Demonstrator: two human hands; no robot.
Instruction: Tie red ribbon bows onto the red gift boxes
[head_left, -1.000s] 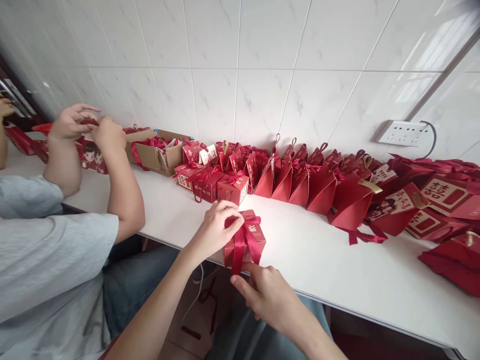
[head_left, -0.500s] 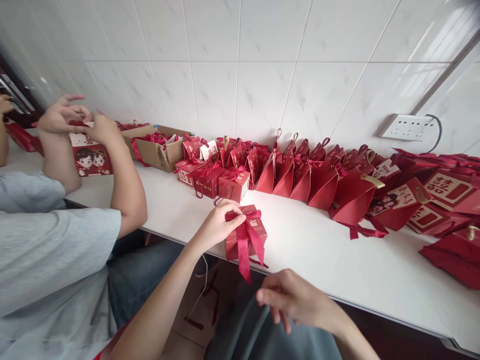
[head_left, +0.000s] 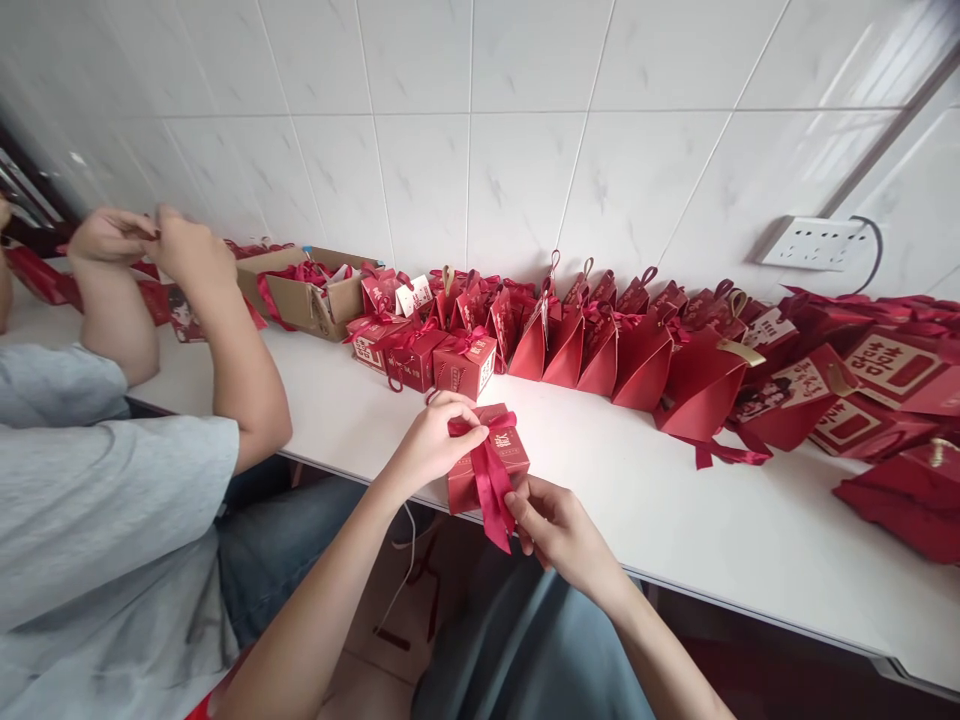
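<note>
A small red gift box (head_left: 465, 480) with gold print sits at the front edge of the white table. A red satin ribbon (head_left: 491, 484) lies across its top, with its tails hanging down the front. My left hand (head_left: 439, 440) reaches over the box's top left, thumb and fingers pinching the ribbon near the top. My right hand (head_left: 559, 522) is at the box's lower right corner, its thumb and finger closed on a hanging ribbon tail. Part of the box's left side is hidden by my left hand.
Finished-looking red boxes (head_left: 463, 368) stand just behind. A row of red pointed boxes (head_left: 637, 365) runs along the wall, with more stacked at right. At left are a cardboard carton (head_left: 300, 305) of ribbons and a co-worker's arms (head_left: 240, 370). A power strip (head_left: 814, 245) is on the wall.
My right hand has moved up and left from over my lap and has taken hold of the ribbon tail. My left hand keeps its pinch. The co-worker's hands have shifted above their box.
</note>
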